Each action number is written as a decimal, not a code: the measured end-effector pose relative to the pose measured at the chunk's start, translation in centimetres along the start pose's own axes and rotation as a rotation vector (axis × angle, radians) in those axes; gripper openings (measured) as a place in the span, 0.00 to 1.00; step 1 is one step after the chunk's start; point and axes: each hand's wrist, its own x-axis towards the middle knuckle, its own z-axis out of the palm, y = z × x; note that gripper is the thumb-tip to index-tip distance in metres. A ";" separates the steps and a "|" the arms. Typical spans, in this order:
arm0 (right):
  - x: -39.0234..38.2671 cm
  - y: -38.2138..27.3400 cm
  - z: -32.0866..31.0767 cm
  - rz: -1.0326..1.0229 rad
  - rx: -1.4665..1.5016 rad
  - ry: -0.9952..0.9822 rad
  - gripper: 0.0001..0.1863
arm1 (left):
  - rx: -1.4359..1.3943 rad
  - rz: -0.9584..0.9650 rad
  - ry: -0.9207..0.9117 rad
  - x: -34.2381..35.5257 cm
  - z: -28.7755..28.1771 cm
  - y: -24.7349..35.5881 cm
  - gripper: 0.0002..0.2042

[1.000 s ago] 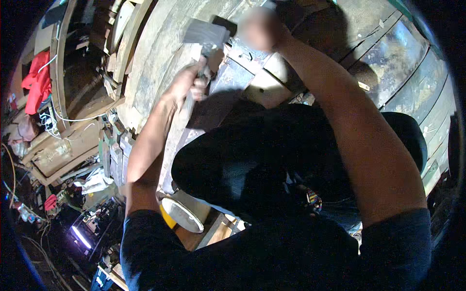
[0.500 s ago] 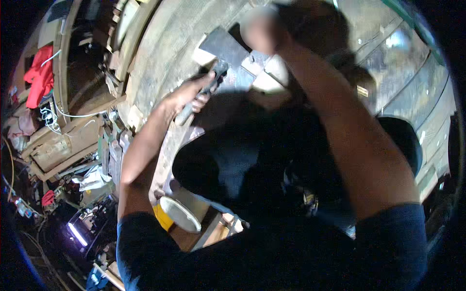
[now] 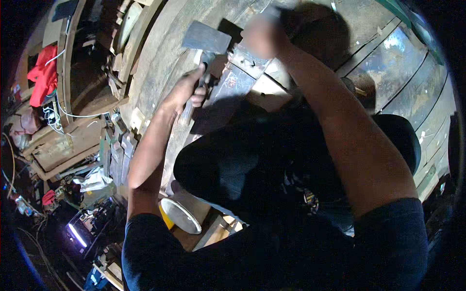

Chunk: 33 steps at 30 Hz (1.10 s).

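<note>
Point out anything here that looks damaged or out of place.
The planks at right look worn, patchy and stained. At left, a white bag or sheet lies crumpled near wood scraps. The hatchet in the left hand shows no clear damage; a blur hides the right hand.

A broad-headed grey hatchet (image 3: 207, 40) slants over worn wooden boards (image 3: 162, 60).

A hatchet (image 3: 206, 38) is held by its handle in the left hand's grip (image 3: 190, 91), over worn wooden planks (image 3: 158, 53). The right hand's grip (image 3: 264, 36) is blurred; whether anything is held there cannot be told.
</note>
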 end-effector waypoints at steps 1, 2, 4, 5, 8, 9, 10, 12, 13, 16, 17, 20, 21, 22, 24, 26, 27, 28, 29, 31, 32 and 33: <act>0.2 0.4 -0.3 -0.028 -0.012 0.037 0.11 | -0.061 0.042 0.053 0.5 0.2 0.3 0.20; -0.1 0.0 -0.2 -0.038 -0.084 0.013 0.11 | -0.072 0.035 0.098 1.2 0.4 -0.2 0.19; 0.3 -0.8 0.2 -0.024 -0.034 0.044 0.11 | 0.240 -0.010 0.108 0.9 1.1 -1.7 0.22; 0.8 -1.3 0.6 -0.017 0.012 0.074 0.11 | 0.492 -0.068 0.090 -0.2 1.8 -2.8 0.23; -0.3 -1.2 0.3 -0.072 -0.058 -0.001 0.16 | 0.275 -0.030 -0.019 -0.3 1.2 -3.3 0.22; -0.5 0.6 -0.2 -0.109 -0.122 -0.062 0.17 | 0.282 -0.041 -0.156 1.0 0.8 -1.8 0.22; -0.6 0.8 -0.2 -0.169 -0.105 0.088 0.15 | 0.246 -0.023 -0.101 1.0 1.2 -1.2 0.21; -0.2 0.4 0.2 -0.058 -0.057 0.017 0.11 | 0.056 0.070 0.036 1.0 1.5 -0.5 0.20; 0.2 0.0 0.3 -0.043 -0.030 -0.018 0.11 | -0.056 0.094 0.076 1.1 1.0 -0.5 0.20; 0.8 -1.0 0.6 -0.051 -0.005 0.003 0.09 | 0.160 0.038 0.155 0.7 1.8 -2.8 0.20; 1.1 -0.9 0.6 -0.055 -0.001 0.002 0.09 | 0.348 0.025 0.139 0.1 3.0 -4.0 0.21; -0.4 -0.3 0.9 -0.006 -0.061 -0.003 0.07 | 0.245 -0.031 0.047 0.5 1.4 -4.5 0.20; 0.1 1.6 -0.2 -0.006 -0.101 0.009 0.07 | 0.179 -0.076 0.008 1.5 0.8 -3.2 0.20; 0.0 0.6 0.3 -0.023 -0.073 0.005 0.07 | 0.058 -0.099 0.047 0.4 0.4 -2.8 0.20; 0.4 0.1 0.8 -0.040 -0.093 0.011 0.08 | -0.096 0.028 0.128 0.8 0.0 -1.8 0.21; 0.0 0.1 0.7 -0.043 -0.088 -0.009 0.08 | -0.066 0.062 0.108 1.1 0.1 -2.3 0.21; -0.4 0.4 0.8 -0.041 -0.093 -0.031 0.08 | 0.105 -0.040 0.132 0.7 1.5 -2.4 0.20; 0.2 -0.6 0.7 -0.023 -0.073 -0.001 0.09 | 0.100 -0.038 0.145 0.3 1.9 -3.2 0.20; 0.9 -1.6 0.7 -0.005 -0.051 0.029 0.09 | 0.189 -0.016 0.120 0.1 2.0 -4.1 0.19; 0.9 0.4 0.4 -0.006 -0.135 0.001 0.09 | 0.268 -0.078 -0.074 -0.9 2.1 -2.9 0.19; 0.4 1.1 -0.1 -0.058 -0.128 0.012 0.09 | 0.256 -0.025 0.014 -1.2 2.8 -2.5 0.19; 0.6 0.3 -0.1 -0.116 -0.095 0.021 0.09 | 0.230 0.010 0.116 -2.2 3.2 -2.6 0.19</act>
